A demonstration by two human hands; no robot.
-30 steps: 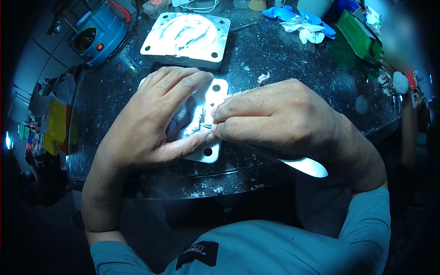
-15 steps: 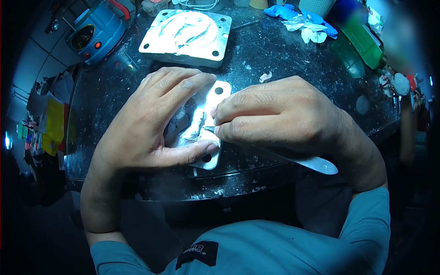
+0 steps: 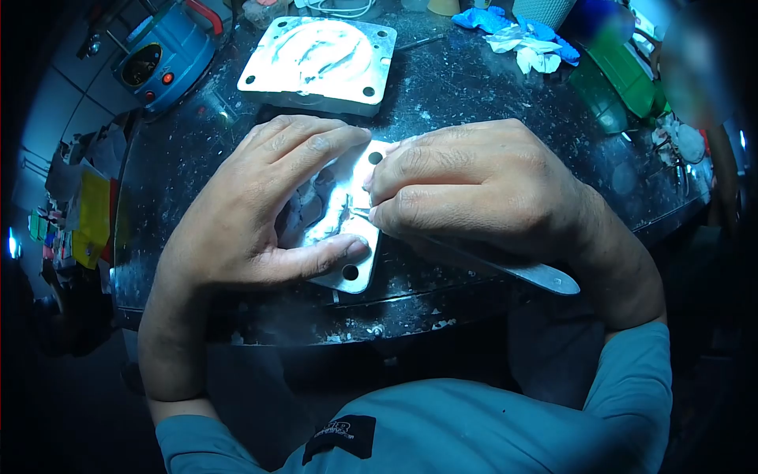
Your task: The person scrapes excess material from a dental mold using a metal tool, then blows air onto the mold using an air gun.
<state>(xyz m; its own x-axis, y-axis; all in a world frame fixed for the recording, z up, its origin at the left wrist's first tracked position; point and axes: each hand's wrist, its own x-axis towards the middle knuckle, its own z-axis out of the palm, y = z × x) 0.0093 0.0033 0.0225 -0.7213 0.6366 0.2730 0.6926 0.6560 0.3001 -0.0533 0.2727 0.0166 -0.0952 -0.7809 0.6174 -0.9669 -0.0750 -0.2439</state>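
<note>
My left hand [image 3: 245, 205] spans a metal dental flask half [image 3: 362, 272], its fingers at the far side and its thumb near the front edge. Pale plaster [image 3: 320, 225] with a raised, uneven shape fills the flask half, partly hidden by that hand. In a pinch, my right hand [image 3: 474, 182] holds a slim metal hand tool with a flat, rounded end [image 3: 549, 278] that sticks out below the palm. Its thin tip meets the plaster by the flask's right side. Beyond my hands lies a second flask half [image 3: 257, 67] with white plaster [image 3: 324, 51] in it.
A blue device with a red button [image 3: 170, 59] stands at the back left. Crumpled blue and white gloves [image 3: 529, 43] lie at the back right, near a green container [image 3: 628, 75]. White specks dot the dark tabletop [image 3: 442, 87], whose front edge runs close to my body.
My right hand has risen slightly and now covers the spot where a white scrap lay. The flask half under my left hand has turned a little, and the left thumb has slid left.
</note>
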